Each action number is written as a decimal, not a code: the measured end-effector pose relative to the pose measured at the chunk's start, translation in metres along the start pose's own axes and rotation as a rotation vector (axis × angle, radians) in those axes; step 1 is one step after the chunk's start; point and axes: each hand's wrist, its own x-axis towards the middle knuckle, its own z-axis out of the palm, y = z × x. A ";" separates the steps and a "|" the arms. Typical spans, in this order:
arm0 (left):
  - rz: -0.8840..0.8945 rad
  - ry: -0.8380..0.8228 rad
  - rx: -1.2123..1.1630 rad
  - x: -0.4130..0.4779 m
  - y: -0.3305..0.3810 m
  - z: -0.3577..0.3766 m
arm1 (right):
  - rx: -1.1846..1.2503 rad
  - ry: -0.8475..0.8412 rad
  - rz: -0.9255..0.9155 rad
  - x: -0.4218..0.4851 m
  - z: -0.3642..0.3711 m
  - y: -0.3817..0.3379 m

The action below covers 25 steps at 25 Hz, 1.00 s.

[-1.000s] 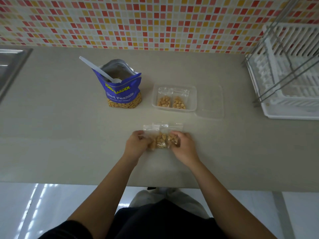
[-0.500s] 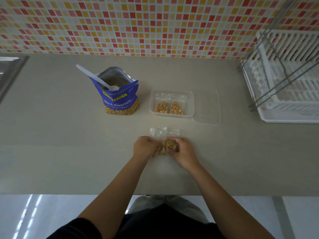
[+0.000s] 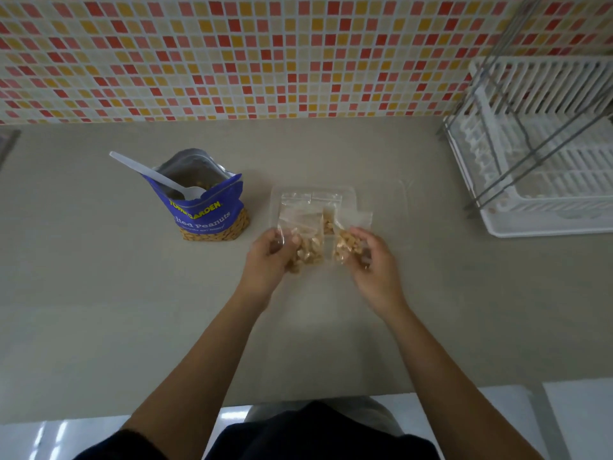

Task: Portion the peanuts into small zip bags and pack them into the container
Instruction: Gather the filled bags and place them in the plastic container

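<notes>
While aloft, peanut bags (image 3: pixel 306 250) by container (image 3: pixel 315 188).

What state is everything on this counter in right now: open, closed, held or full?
peanut pouch: upright, top open.
spoon: standing in the pouch, handle sticking out.
container: lid off, packed zip bags inside.
left-hand zip bag: holds peanuts, gripped by the left hand.
right-hand zip bag: holds peanuts, gripped by the right hand.
</notes>
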 end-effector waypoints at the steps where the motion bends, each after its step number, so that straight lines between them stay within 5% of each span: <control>1: 0.016 0.025 0.038 0.015 0.010 0.004 | -0.069 0.004 -0.009 0.017 -0.002 -0.006; 7: -0.065 0.032 0.397 0.090 0.030 0.041 | -0.367 -0.206 0.139 0.088 0.006 -0.019; 14: 0.056 0.088 0.801 0.087 0.031 0.040 | -0.564 -0.384 0.086 0.096 0.011 -0.023; 19: 0.058 0.208 0.862 0.089 0.031 0.029 | -0.760 -0.350 -0.033 0.095 0.012 -0.024; 22: 0.028 0.154 0.863 0.086 0.029 0.030 | -0.830 -0.310 -0.013 0.092 0.013 -0.021; 25: 0.127 0.086 1.124 0.084 0.023 0.030 | -0.809 -0.287 -0.073 0.092 0.012 -0.021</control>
